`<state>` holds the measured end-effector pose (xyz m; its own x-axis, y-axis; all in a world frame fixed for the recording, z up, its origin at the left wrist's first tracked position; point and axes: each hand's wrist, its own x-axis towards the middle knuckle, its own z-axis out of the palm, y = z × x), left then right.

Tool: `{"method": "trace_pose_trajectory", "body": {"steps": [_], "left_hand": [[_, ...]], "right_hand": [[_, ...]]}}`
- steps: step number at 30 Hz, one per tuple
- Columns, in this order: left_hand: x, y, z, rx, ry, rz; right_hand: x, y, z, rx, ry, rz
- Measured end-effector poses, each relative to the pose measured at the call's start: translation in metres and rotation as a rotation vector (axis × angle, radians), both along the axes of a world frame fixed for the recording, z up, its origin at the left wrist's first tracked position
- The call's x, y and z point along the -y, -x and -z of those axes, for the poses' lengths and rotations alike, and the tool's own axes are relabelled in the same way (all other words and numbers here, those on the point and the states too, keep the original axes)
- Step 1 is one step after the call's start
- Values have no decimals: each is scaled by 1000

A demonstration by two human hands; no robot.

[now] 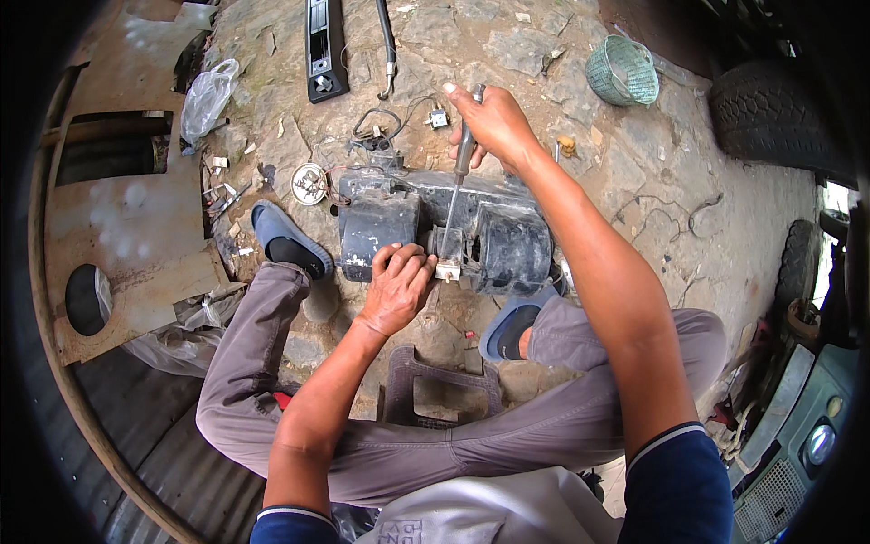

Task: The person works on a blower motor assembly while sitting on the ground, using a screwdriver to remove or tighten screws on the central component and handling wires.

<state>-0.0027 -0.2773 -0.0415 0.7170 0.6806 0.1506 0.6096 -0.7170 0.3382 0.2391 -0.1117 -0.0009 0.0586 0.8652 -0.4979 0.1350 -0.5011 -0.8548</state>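
A dirty black blower unit (381,222) with two rounded drum housings lies on the ground between my feet. My right hand (498,127) is closed round the handle of a screwdriver (465,154), thumb up near its top end. The screwdriver's shaft slants down into the gap between the drums, its tip close to a metal part (449,269) there; exact contact is too small to tell. My left hand (399,286) grips the near edge of the unit beside that part, fingers bent over it. Thin wires run from the unit to a round whitish disc part (309,184) at its left.
A long black panel (326,50) and a black hose (388,45) lie beyond the unit. At far right are a green basket (623,71) and a tyre (779,113). A rusty metal sheet (136,236) leans left. A low stool (444,422) stands under my legs.
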Motion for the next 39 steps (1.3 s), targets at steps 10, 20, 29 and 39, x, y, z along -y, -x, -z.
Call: {"method": "trace_pose_trajectory", "body": {"steps": [10, 20, 29, 39], "left_hand": [[0, 0, 0, 8, 9, -1], [1, 1, 1, 9, 17, -1], [0, -1, -1, 2, 25, 2], [1, -2, -2, 11, 35, -1]], "right_hand": [[-1, -2, 6, 1, 1, -41], [-2, -4, 11, -83, -9, -75], [5, -19, 26, -116, 69, 11], [-4, -12, 33, 59, 21, -51]]}}
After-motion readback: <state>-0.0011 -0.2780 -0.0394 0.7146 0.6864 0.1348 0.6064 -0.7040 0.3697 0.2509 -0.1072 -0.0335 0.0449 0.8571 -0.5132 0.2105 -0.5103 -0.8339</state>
